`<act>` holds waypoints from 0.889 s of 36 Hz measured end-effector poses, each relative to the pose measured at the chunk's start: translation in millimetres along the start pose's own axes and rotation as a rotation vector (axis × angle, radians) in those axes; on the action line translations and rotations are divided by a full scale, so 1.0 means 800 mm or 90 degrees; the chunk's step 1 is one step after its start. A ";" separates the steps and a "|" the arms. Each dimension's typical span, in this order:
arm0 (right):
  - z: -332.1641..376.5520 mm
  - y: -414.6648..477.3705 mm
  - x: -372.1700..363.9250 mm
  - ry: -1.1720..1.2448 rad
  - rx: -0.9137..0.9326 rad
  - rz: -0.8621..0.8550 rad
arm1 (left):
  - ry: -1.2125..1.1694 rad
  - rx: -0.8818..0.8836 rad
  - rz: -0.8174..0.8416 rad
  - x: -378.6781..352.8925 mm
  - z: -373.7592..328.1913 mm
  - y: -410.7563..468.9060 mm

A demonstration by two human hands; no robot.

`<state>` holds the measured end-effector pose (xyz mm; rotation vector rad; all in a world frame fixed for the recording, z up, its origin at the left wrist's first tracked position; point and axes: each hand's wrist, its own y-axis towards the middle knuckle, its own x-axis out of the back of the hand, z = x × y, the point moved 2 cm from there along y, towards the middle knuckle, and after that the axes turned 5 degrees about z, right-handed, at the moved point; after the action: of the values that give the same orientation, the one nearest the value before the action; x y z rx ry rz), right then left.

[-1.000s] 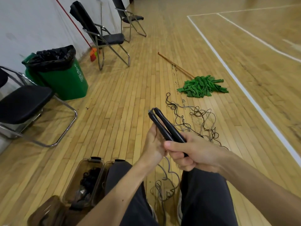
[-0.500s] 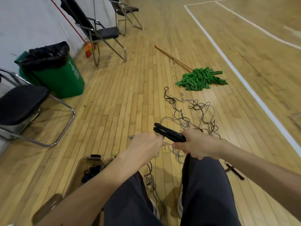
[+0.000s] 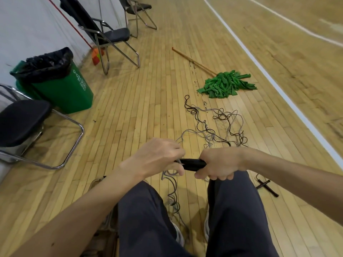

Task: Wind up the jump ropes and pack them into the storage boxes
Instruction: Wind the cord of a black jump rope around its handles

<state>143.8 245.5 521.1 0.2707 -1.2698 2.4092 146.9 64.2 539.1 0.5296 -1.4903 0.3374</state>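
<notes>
My right hand (image 3: 220, 165) grips a pair of black jump-rope handles (image 3: 192, 164), held level above my knees. My left hand (image 3: 157, 157) pinches the grey cord (image 3: 171, 184) at the handles' left end; the cord hangs down in loops between my legs. A tangle of dark and grey jump ropes (image 3: 217, 125) lies on the wooden floor just ahead. Another pair of dark handles (image 3: 266, 185) lies on the floor to the right of my right leg. The storage box (image 3: 98, 181) shows only as a rim beside my left arm, mostly hidden.
A green mop (image 3: 225, 85) with a wooden pole lies beyond the ropes. A green bin (image 3: 55, 84) with a black liner stands at the left by the wall. Folding chairs (image 3: 109, 34) line the wall, and one (image 3: 22, 123) stands close on my left.
The handles have come down from upright to level, lower and nearer my lap. My left hand moved to their end and took the cord. The view tilted down, hiding most of the box.
</notes>
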 end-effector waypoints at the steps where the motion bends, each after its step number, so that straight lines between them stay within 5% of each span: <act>1: 0.000 0.000 -0.001 -0.012 0.004 0.003 | 0.002 0.001 -0.003 0.001 0.000 0.000; 9: -0.008 -0.013 -0.003 -0.026 0.077 0.082 | -0.150 0.107 0.060 0.015 -0.003 0.003; 17: -0.002 -0.024 -0.007 -0.121 0.205 -0.024 | -0.425 0.247 0.111 0.041 -0.011 0.010; 32: -0.003 -0.032 -0.020 -0.140 0.264 -0.074 | -0.660 0.256 0.276 0.054 -0.040 0.016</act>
<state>169.8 256.3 533.1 0.7234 -0.7953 2.5732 170.3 87.2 583.3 0.7506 -2.5796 0.7850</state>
